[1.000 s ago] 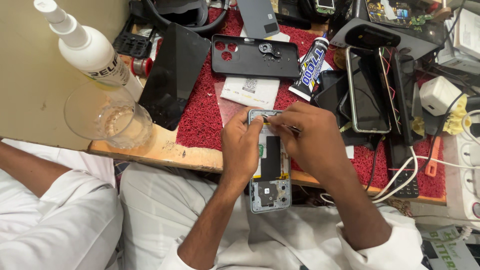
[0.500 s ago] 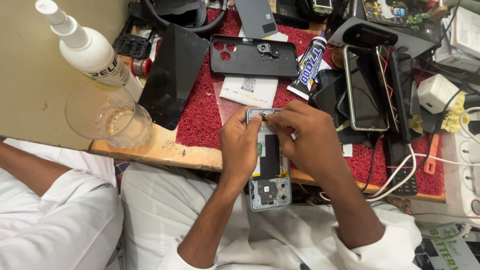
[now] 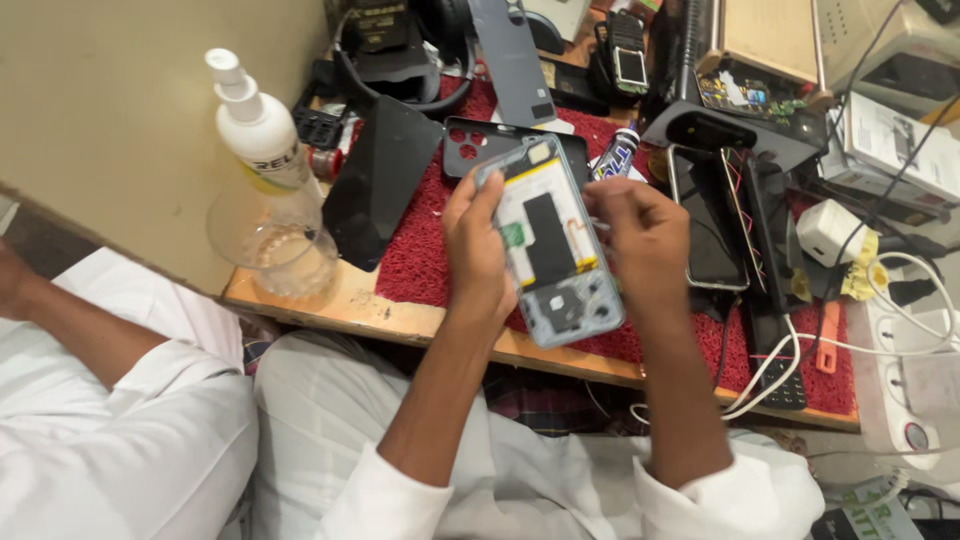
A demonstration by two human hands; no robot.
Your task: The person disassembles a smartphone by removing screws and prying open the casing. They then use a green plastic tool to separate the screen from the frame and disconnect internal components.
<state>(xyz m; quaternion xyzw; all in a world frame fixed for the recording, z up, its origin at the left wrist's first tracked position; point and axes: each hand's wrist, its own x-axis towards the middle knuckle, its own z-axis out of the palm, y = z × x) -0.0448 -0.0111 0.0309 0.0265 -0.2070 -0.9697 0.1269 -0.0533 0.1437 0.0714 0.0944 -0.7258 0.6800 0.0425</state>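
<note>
An opened smartphone (image 3: 552,240) with its back cover off shows a black battery, white shielding and a pale blue frame. My left hand (image 3: 476,248) grips its left edge and holds it tilted above the red mat (image 3: 420,262). My right hand (image 3: 640,235) is at the phone's right edge, fingers curled near its upper right side; whether it pinches a small tool is unclear. A black phone case (image 3: 470,145) lies on the mat behind the phone.
A white spray bottle (image 3: 262,135) and a clear glass bowl (image 3: 272,250) stand at the left of the wooden bench edge (image 3: 350,305). A black panel (image 3: 375,180), a glue tube (image 3: 618,155), another phone (image 3: 705,215), cables and a power strip (image 3: 915,380) crowd the right. Another person's white-sleeved arm (image 3: 110,340) rests at left.
The phone has been lifted off the bench edge and tilted up toward the camera. Both hands rose with it, and the right hand shifted from the phone's top to its right side.
</note>
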